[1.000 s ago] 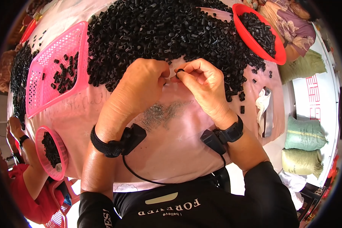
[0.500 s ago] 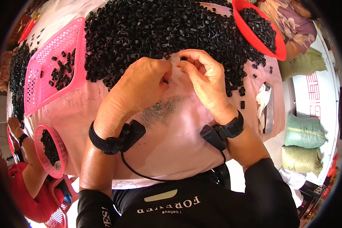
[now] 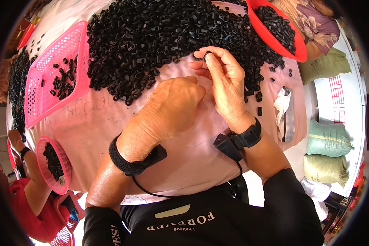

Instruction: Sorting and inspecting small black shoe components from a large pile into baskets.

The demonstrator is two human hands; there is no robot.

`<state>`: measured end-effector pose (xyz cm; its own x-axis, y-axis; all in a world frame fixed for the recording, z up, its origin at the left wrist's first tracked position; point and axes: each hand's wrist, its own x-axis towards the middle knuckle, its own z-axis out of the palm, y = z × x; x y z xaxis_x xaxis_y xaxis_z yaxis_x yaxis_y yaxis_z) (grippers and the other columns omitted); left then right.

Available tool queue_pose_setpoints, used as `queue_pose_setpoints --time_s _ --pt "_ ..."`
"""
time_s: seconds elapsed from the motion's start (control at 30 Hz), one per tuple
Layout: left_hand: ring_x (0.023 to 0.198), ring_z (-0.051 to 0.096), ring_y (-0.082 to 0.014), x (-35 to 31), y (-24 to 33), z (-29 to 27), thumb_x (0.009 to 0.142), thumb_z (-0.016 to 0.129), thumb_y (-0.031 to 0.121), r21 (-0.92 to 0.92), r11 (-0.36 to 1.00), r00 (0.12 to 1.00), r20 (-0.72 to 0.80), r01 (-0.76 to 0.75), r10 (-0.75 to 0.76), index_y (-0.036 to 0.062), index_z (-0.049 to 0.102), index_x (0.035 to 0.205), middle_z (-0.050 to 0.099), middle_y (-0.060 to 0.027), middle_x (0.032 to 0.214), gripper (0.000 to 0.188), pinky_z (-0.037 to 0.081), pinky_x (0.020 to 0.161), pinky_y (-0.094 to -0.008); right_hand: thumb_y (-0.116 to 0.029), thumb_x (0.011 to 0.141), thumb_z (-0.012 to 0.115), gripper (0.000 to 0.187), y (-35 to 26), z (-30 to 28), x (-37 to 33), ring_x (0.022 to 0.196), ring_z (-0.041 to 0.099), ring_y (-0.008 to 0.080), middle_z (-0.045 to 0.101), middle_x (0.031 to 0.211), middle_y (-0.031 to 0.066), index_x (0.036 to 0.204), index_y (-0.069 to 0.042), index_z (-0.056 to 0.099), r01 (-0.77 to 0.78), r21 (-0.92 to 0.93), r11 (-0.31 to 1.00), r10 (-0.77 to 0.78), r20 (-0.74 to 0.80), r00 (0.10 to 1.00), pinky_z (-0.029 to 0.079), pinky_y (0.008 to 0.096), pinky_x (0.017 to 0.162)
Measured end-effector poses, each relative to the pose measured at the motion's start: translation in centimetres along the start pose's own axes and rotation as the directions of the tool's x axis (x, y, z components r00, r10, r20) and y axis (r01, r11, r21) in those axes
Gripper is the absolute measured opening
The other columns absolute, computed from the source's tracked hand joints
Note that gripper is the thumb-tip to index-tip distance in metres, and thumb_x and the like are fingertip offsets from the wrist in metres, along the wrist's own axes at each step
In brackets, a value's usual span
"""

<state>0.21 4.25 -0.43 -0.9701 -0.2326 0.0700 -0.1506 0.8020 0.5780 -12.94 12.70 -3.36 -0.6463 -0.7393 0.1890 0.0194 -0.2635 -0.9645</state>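
Between thumb and fingers, my right hand pinches a small black plastic part at the near edge of the heap. My left hand is curled closed, back of the hand upward, just left of the right wrist and lower than the right fingertips. Whatever lies in its fingers is hidden from this view. Beyond both hands spreads a large heap of small black plastic parts, many short and tube-like. The pink cloth of the table shows under my forearms.
A pink perforated basket with some black parts stands at the left, a smaller pink basket nearer me. A red basin of parts is at the far right, beside another person. White cloth lies right; sacks stand beyond.
My left hand has moved right and toward me, away from the heap. My right hand has turned slightly, still pinching the black part.
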Motion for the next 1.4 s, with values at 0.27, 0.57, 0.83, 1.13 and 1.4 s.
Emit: queue_pose_setpoints --time_s 0.27,0.57,0.83,1.13,1.4 --pt "0.073 0.065 -0.0301 0.3 -1.4 -2.2 0.077 0.066 0.004 -0.050 0.997 0.992 -0.112 -0.063 0.057 -0.0001 0.065 0.078 0.064 -0.0131 0.081 0.004 0.052 0.068 -0.0381 -0.012 0.106 0.053 0.017 0.3 -0.2 0.2 0.090 0.070 0.0128 0.069 0.103 0.0052 0.112 -0.001 0.065 0.019 -0.017 1.000 -0.019 0.007 1.000 0.057 0.0258 0.078" --pt "0.082 0.064 -0.0355 -0.3 -0.1 -0.2 0.077 0.070 0.012 -0.010 1.000 1.000 0.021 -0.019 0.019 -0.0003 0.065 0.081 0.064 -0.0150 0.086 0.014 0.052 0.073 -0.0441 -0.010 0.105 0.053 0.016 0.1 0.0 0.1 0.090 0.070 0.0125 0.069 0.104 0.0052 0.112 -0.001 0.065 0.010 -0.006 1.000 -0.010 0.006 1.000 0.057 0.0270 0.079" --pt "0.066 0.063 -0.0256 0.1 -1.9 -3.3 0.082 0.065 0.006 -0.144 0.986 0.981 -0.185 -0.085 0.057 -0.0013 0.061 0.084 0.063 -0.0135 0.077 0.009 0.050 0.063 -0.0361 -0.010 0.105 0.055 0.017 0.2 -0.1 0.2 0.088 0.071 0.0139 0.070 0.101 0.0062 0.113 -0.001 0.065 -0.012 0.020 1.000 0.012 0.024 1.000 0.058 0.0265 0.077" --pt "0.065 0.061 -0.0182 0.2 -2.9 -3.7 0.086 0.063 0.002 -0.193 0.980 0.995 -0.064 0.057 -0.070 -0.0012 0.059 0.093 0.064 -0.0110 0.073 0.009 0.049 0.062 -0.0320 -0.007 0.102 0.059 0.016 0.2 0.0 -0.1 0.080 0.072 0.0131 0.070 0.094 0.0062 0.113 0.002 0.066 -0.075 -0.108 0.991 0.082 0.063 0.995 0.058 0.0247 0.071" --pt "0.067 0.058 -0.0108 0.1 -2.1 -5.0 0.087 0.064 -0.003 -0.290 0.955 0.957 -0.251 0.067 -0.143 -0.0017 0.059 0.094 0.062 -0.0050 0.073 0.008 0.049 0.063 -0.0288 -0.002 0.097 0.063 0.018 0.2 0.4 -0.5 0.080 0.072 0.0113 0.073 0.095 0.0061 0.114 0.001 0.069 -0.123 -0.226 0.966 0.164 0.173 0.971 0.058 0.0225 0.071"
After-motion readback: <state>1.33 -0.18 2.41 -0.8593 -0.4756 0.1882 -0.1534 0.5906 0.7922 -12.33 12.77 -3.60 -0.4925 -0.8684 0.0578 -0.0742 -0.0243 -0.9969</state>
